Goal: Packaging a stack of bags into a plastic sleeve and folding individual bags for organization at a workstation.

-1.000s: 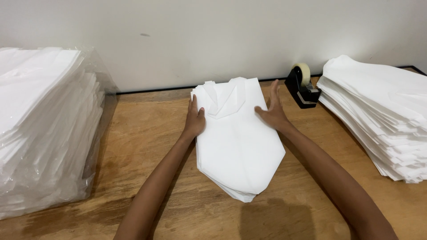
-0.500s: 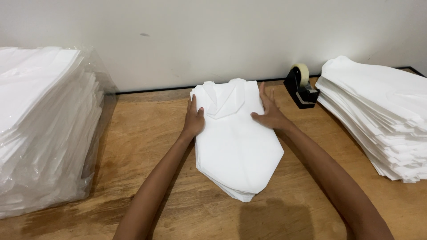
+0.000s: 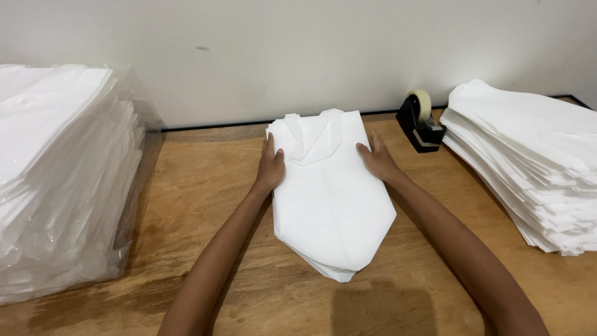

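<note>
A wooden desk runs up to a pale wall along its far edge. At the desk's left edge stands the largest thing, a tall stack of white sheets wrapped in clear plastic, its near side reaching toward the front left corner. Along the right edge lies a second, unwrapped stack of white folded pieces, leaning slightly so that its layers fan out toward the front.

In the middle of the desk, close to the far edge, lies a smaller pile of white folded pieces. Each piece is squared at the far end and tapers to a point at the near end; the top one has small folded flaps at its far end. The layers below show at the pointed tip, slightly offset.

The left hand rests flat against the left edge of this pile near its far end, fingers pressed together and pointing toward the wall. The right hand lies on the pile's right edge, opposite, fingers also close together and laid flat, pinching nothing.

Smallest, a black tape dispenser with a pale roll sits at the far edge, between the middle pile and the right stack.
</note>
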